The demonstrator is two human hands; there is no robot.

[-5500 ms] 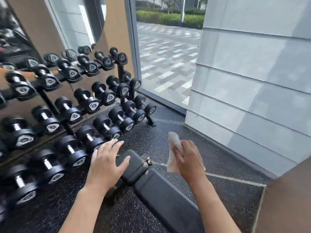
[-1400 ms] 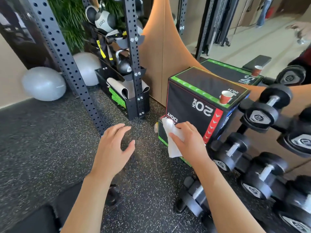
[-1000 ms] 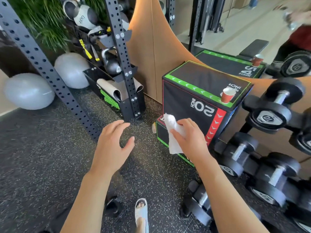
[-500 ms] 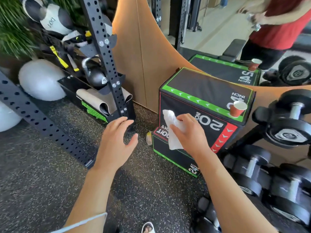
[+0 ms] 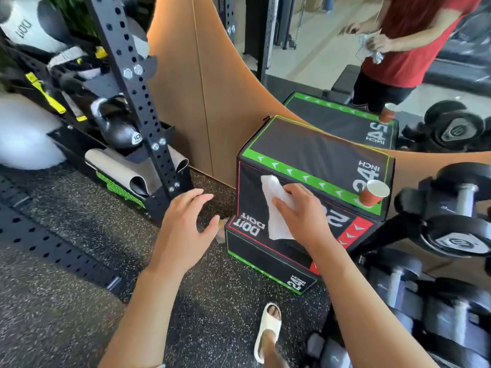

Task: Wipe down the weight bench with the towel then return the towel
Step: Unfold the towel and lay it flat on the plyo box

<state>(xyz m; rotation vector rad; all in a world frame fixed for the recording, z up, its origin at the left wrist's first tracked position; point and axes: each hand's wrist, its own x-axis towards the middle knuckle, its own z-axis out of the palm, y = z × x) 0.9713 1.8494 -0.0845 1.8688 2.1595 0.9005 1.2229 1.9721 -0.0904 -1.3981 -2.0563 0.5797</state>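
Observation:
My right hand (image 5: 303, 213) grips a crumpled white towel (image 5: 275, 208) and holds it in front of the side of a black plyo box (image 5: 313, 155) with green and red trim. My left hand (image 5: 186, 229) hovers over the floor to the left of the box, fingers relaxed and holding nothing. The weight bench shows only as a reflection in the mirror (image 5: 348, 81), behind the mirrored box.
A red paper cup (image 5: 373, 193) stands on the box's right corner. Dumbbells (image 5: 457, 216) fill a rack at the right. A black perforated rack upright (image 5: 138, 102) with kettlebells and rolled mats stands at the left. My sandalled foot (image 5: 268, 330) is on the speckled floor.
I have turned from the bench and stepped closer to the plyo box, which now looks larger. My right hand still holds the towel; my left stays relaxed and empty.

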